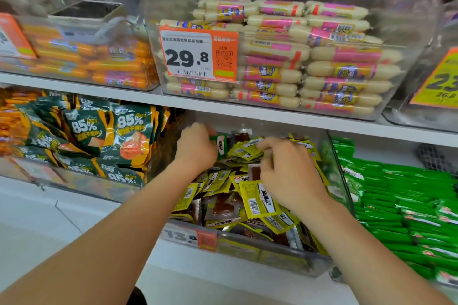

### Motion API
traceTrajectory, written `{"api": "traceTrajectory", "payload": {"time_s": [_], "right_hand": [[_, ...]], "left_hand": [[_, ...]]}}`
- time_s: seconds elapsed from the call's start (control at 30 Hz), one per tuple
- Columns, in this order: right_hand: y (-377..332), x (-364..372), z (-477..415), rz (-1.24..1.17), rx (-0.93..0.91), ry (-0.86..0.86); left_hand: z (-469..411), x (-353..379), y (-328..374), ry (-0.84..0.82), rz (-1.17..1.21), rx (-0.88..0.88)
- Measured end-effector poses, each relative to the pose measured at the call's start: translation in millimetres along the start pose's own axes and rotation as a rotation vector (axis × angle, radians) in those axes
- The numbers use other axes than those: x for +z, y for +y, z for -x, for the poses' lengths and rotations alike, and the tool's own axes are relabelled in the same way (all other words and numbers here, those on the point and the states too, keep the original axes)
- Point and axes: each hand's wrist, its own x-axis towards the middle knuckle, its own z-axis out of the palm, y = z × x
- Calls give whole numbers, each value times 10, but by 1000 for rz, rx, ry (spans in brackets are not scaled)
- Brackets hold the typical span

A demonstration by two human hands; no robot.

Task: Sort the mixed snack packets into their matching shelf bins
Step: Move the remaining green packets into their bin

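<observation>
– Shelf [272, 112], middle bin [275, 254] of yellow packets [257, 199]: what's out of place?
– My left hand [195, 147] pinches a green packet [221, 144] there. Light, crinkly, slippery; I'd hold its sealed edge. Right hand [290, 176]: fingers curled, grip unclear.

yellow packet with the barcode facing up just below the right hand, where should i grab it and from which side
Pinch the near short edge of the yellow packet, coming in over the front wall of the bin. It lies flat on top of the pile with that edge free, while its far end sits by the right hand and the shelf above crowds the back.
</observation>
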Motion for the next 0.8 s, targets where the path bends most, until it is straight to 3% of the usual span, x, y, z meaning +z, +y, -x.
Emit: {"api": "traceTrajectory", "payload": {"time_s": [0.1,0.2,0.3,0.37,0.47,0.57,0.8], "right_hand": [[-57,13,20,-124,-52,2],[-129,17,43,-233,-82,-29],[-105,-4,58,-259,-59,-13],[-60,-88,104,-250,-28,2],[12,-299,265,-232,-43,-31],[69,-504,457,-279,32,-36],[549,-878,671,-145,202,217]], "left_hand": [[190,-255,86,41,105,148],[416,-419,194,-104,289,265],[646,-415,276,-256,551,150],[759,-316,277,-249,417,111],[992,-159,341,-129,89,332],[1167,-33,496,-81,109,534],[1336,110,867,-49,167,703]]}}
